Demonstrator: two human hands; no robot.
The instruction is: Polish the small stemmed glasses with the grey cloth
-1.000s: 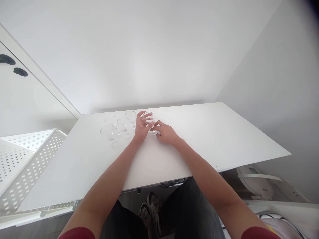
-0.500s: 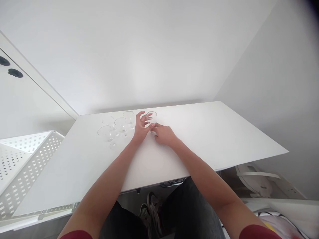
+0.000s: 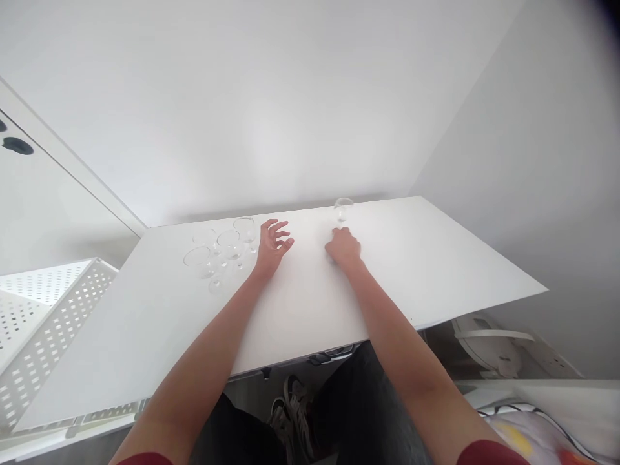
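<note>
My right hand (image 3: 345, 247) is closed around the lower part of a clear stemmed glass (image 3: 343, 210), whose bowl shows above my fingers near the back of the white table (image 3: 300, 310). The stem is mostly covered by the hand. My left hand (image 3: 275, 247) is open with its fingers spread, holding nothing, just above the table. To its left stand several clear stemmed glasses, among them a front one (image 3: 197, 259), a middle one (image 3: 229, 244) and a back one (image 3: 245, 229) that is closest to the hand.
A white perforated metal rack (image 3: 62, 316) stands left of the table. The wall (image 3: 271, 116) rises behind the table's far edge. Below the right edge lie a round white object with a curved band (image 3: 489, 345) and a patterned fabric item (image 3: 523, 433).
My right hand has carried one glass to the right, away from my left hand. The left hand has let go of it and stays near the group of glasses.
</note>
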